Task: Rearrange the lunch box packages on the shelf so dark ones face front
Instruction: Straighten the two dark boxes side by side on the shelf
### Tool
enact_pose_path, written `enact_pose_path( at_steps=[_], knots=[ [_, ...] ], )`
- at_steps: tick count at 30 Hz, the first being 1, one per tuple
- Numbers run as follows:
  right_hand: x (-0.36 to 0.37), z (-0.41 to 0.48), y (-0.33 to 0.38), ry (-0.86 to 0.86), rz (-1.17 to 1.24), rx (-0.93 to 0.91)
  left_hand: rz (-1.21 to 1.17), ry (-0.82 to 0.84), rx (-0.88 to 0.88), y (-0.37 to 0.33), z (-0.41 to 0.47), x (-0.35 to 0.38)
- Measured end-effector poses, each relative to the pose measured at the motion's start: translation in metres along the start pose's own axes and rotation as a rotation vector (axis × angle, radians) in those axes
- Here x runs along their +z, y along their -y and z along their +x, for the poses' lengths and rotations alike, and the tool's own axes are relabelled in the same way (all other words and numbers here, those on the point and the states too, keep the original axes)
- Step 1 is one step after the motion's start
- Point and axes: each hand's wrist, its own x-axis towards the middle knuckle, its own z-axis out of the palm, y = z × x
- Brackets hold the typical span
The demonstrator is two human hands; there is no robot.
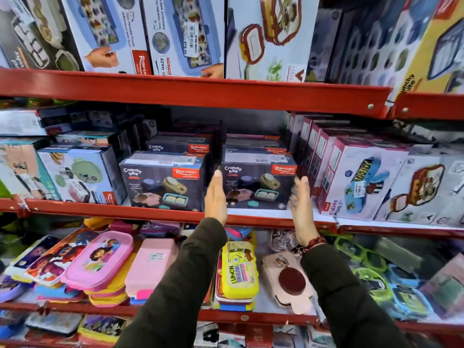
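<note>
Red metal shelving packed with boxed lunch sets fills your view, and you are working at the middle shelf (251, 218). Your left hand (216, 197) and right hand (300, 202) are both flat and wide, gripping nothing, palms turned toward each other with the dark Crunchy Bite box (258, 185) between them; whether either palm actually touches a side of it is hard to tell. A second dark box (163, 182) sits just outside your left hand, and more dark boxes are stacked on top of and behind both. Just outside your right hand stands the white and pink Kidzee box (361, 179). If you press unevenly, the box between your palms may twist and leave its face crooked. Pull it forward too quickly and the one resting on top could slide off over the shelf lip onto the loose lunch boxes below. Your right knuckles could also nudge the Kidzee box out of line.
</note>
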Motion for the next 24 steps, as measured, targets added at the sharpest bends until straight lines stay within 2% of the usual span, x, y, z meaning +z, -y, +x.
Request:
enact_pose_path(
  at_steps=[8,21,24],
  knots=[
    [-0.008,-0.017,-0.01,0.015,-0.122,-0.101,0.065,-0.042,0.105,0.003,-0.023,-0.011],
    [-0.005,-0.035,-0.011,-0.062,-0.159,-0.13,0.138,-0.009,0.173,0.012,-0.024,-0.025],
    [-0.003,-0.037,-0.012,-0.066,-0.165,-0.133,0.225,-0.067,0.209,0.013,-0.029,-0.02]
  ],
)
